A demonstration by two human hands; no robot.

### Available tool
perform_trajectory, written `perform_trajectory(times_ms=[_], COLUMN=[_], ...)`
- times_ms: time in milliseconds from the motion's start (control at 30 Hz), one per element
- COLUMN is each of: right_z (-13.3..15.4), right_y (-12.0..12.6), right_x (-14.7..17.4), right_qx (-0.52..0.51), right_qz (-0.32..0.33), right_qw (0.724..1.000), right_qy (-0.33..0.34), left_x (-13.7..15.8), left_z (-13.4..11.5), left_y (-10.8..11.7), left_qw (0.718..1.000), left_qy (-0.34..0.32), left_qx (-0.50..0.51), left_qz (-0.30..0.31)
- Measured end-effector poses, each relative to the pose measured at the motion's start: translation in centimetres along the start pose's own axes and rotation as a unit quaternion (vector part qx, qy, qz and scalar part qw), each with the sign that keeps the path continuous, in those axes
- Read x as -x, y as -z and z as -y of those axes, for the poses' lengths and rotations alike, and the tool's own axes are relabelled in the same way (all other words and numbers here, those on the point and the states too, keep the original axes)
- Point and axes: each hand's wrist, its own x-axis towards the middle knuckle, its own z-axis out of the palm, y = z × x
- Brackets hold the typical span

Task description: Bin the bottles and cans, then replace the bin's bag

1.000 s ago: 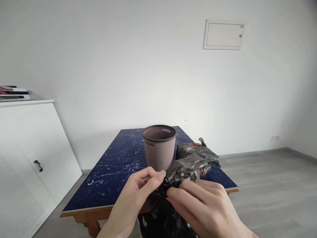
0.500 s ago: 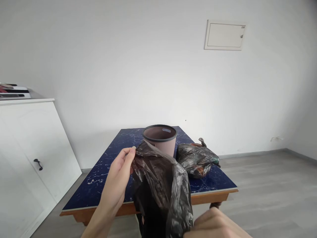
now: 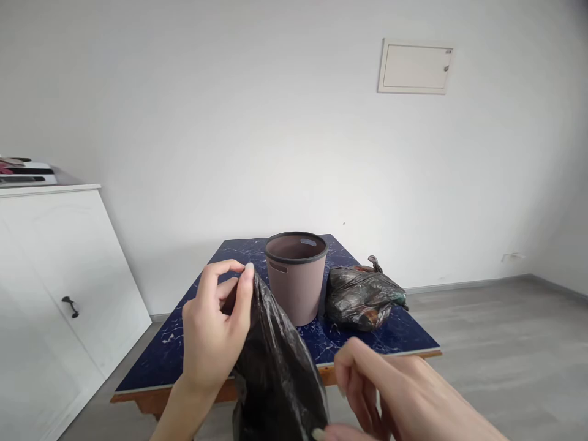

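Note:
My left hand is closed in a pinch, thumb against index finger, on the upper edge of a thin black plastic bag. The bag hangs from it in front of the table's near edge. My right hand is at the lower right of the bag, its fingers bent and the thumb spread away from them. The thumb tip lies by the bag's right edge; whether it presses on the bag I cannot tell. Beyond the bag stands a mauve trash bin with a dark rim and handle slots, upright and uncovered.
A knotted, filled black garbage bag lies on the blue marbled table, right of the bin. To the left is a white cabinet with items on top. A wall panel is at upper right.
The bag has swung lower and narrowed, baring the bin's front. My right hand has risen and its fist has loosened. My left hand still pinches the bag's edge.

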Motion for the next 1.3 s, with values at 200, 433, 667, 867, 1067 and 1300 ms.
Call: perform_trajectory(times_ms=[200, 433, 667, 867, 1067, 1300], right_z=[1.3, -2.2, -7.6, -10.0, -11.7, -13.6], right_y=[-5.6, -6.2, -5.7, -5.0, -2.4, 0.8], right_x=[-1.8, -3.0, -3.0, -2.6, -2.5, -1.0], right_qx=[0.055, 0.036, -0.042, -0.021, -0.036, -0.043], right_qz=[-0.206, -0.185, -0.047, -0.042, -0.012, -0.019], right_qw=[0.977, 0.979, 0.987, 0.986, 0.976, 0.974], right_qy=[-0.013, -0.081, -0.146, -0.161, -0.213, -0.221], left_x=[0.8, -0.3, -1.2, -2.3, -4.0, -5.1], left_z=[-1.3, -1.5, -0.2, -0.8, -0.7, 1.5], left_y=[-1.0, -0.2, 1.2, 2.8, 4.2, 4.9], left_qw=[0.977, 0.956, 0.944, 0.941, 0.933, 0.944], left_qy=[-0.19, -0.245, -0.247, -0.206, -0.19, -0.143], left_qx=[-0.092, -0.138, -0.144, -0.142, -0.148, -0.149], left_qz=[-0.031, -0.079, -0.166, -0.228, -0.267, -0.258])
